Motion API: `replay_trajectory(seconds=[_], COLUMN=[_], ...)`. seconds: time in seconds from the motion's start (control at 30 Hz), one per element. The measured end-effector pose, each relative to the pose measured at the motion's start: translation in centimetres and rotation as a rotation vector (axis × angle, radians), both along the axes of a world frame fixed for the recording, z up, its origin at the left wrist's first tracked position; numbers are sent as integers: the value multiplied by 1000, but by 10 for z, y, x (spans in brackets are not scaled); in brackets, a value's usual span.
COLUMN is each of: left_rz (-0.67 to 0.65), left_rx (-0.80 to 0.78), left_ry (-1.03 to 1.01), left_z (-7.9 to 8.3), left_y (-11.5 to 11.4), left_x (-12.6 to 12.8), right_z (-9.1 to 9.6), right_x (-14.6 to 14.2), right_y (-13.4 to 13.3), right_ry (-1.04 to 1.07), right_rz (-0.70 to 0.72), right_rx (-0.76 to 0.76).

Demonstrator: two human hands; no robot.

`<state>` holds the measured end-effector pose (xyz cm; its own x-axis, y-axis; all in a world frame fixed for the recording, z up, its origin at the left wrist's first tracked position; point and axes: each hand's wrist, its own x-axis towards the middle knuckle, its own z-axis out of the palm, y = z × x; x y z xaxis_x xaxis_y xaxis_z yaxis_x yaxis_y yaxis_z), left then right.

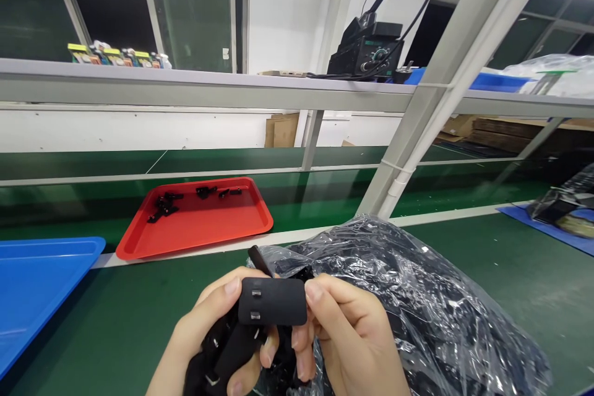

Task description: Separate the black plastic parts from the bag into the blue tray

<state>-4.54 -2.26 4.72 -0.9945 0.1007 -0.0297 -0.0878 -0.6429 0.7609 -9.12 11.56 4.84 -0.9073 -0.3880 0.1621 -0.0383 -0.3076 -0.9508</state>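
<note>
Between my two hands is a flat black rectangular plastic piece [283, 302] with rounded corners and two small shiny metal tabs near its left end. My left hand [208, 315] is closed on its left edge, and dark strap-like material [232, 352] hangs in that palm. The thumb and fingers of my right hand [348, 328] pinch the right edge. More black parts show behind and below the piece, partly hidden by my fingers. Right behind my hands lies a large clear plastic bag [417, 284] filled with dark items.
A red tray [199, 223] holding several small black parts stands at the back left. At the far left is a blue tray [41, 297]. A slanted white post [417, 124] rises behind the bag. On the shelf above sits a black soldering-station-like box [371, 52].
</note>
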Motion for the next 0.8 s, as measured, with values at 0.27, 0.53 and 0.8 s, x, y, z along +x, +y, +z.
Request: replay_trajectory(seconds=[0.27, 0.53, 0.8], left_rz=[-75, -54, 78], left_rx=[79, 83, 152], left_ry=[-39, -16, -100], left_z=[-1, -3, -11], left_y=[0, 0, -1], left_x=[-6, -4, -12], right_z=[0, -7, -14], right_x=[-1, -6, -14], right_y=[-1, 0, -8], right_ry=[0, 41, 191], right_rz=[-16, 14, -47], right_rx=[-30, -46, 264])
